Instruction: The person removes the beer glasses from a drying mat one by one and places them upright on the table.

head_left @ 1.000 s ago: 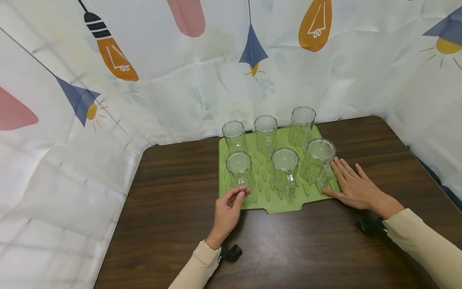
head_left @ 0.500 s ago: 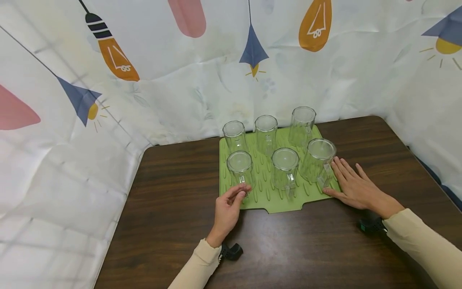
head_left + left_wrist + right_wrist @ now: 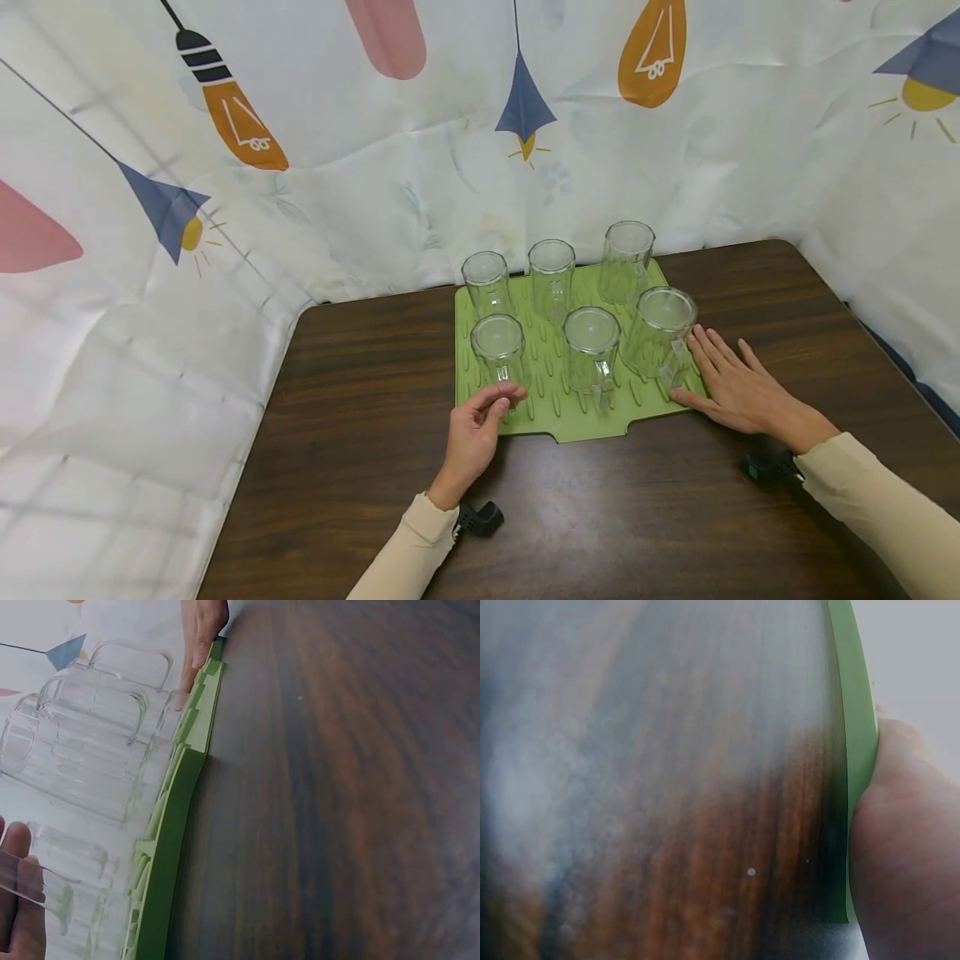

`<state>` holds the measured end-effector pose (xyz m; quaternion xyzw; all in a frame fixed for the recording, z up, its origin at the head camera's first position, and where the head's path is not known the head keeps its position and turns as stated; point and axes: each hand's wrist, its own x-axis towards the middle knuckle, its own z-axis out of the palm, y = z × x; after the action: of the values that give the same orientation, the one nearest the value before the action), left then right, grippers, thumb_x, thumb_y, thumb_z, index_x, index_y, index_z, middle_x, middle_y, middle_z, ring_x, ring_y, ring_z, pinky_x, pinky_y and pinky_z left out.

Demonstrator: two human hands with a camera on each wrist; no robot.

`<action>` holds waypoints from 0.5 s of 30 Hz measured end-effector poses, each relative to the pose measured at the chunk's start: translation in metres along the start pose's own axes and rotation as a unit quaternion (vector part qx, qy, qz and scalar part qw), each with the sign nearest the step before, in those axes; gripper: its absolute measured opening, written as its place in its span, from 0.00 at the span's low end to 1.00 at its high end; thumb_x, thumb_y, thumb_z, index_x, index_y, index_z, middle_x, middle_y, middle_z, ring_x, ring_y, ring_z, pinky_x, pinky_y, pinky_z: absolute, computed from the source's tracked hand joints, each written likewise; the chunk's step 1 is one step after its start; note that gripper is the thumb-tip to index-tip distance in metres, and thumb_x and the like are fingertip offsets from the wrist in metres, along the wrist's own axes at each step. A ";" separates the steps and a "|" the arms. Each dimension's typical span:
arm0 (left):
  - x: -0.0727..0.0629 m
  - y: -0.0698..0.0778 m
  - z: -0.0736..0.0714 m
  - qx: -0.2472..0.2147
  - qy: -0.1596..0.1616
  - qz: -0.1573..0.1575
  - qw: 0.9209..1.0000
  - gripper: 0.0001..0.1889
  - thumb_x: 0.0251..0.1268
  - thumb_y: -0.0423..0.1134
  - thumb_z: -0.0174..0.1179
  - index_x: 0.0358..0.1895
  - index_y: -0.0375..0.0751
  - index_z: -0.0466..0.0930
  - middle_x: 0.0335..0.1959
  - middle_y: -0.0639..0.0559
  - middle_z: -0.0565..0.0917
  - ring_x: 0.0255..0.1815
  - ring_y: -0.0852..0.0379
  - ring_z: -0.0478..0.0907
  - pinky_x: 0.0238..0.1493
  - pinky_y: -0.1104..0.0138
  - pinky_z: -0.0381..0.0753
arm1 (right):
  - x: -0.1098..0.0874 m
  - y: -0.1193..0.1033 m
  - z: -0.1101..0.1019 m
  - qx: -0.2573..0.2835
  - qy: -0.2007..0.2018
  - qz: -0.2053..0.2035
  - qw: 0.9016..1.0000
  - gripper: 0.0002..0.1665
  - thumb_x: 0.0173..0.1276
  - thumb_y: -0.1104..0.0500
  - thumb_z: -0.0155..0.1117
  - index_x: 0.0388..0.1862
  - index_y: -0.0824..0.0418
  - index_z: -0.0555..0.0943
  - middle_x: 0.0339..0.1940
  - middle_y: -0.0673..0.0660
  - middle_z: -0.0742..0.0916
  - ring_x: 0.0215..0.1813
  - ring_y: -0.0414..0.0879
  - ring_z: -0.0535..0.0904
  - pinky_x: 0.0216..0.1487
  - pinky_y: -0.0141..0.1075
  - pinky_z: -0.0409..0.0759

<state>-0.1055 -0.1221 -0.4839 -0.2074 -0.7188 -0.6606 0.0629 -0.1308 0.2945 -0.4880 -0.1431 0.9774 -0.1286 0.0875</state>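
A green drying mat bears two rows of clear glass mugs. At the front left corner, the left hand pinches the handle of a glass mug, which stands bottom up on the mat. In the left wrist view, its fingers show behind the clear handle. The right hand lies with straight fingers on the mat's right edge, beside the front right mug. Whether its fingertips touch that mug is hard to tell. The right wrist view shows part of this hand against the green edge.
Another upside-down mug stands in the middle of the front row. Behind are a left mug, a middle mug and a right mug. The dark wooden table meets a patterned white curtain at the back.
The left fingers have shifted very slightly at the handle. The mugs, the mat and the right hand stay where they were.
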 end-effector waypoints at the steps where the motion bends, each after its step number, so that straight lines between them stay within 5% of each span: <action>1: 0.000 0.000 0.000 -0.003 -0.001 0.003 1.000 0.13 0.78 0.28 0.55 0.57 0.28 0.82 0.51 0.28 0.87 0.54 0.67 0.87 0.56 0.70 0.87 | 0.000 0.000 0.000 0.001 0.000 0.000 1.000 0.63 0.75 0.27 0.53 0.86 0.63 0.37 0.88 0.68 0.44 0.88 0.68 0.41 0.80 0.74 0.37; 15: 0.003 -0.001 0.002 -0.041 -0.001 0.005 0.999 0.13 0.76 0.26 0.57 0.58 0.23 0.81 0.50 0.22 0.85 0.54 0.69 0.87 0.56 0.73 0.87 | -0.001 -0.001 -0.001 0.009 -0.002 0.001 1.000 0.63 0.75 0.27 0.52 0.86 0.62 0.36 0.88 0.68 0.44 0.88 0.68 0.40 0.81 0.73 0.36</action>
<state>-0.1081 -0.1199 -0.4842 -0.2135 -0.6900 -0.6893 0.0568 -0.1300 0.2939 -0.4864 -0.1414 0.9763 -0.1367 0.0904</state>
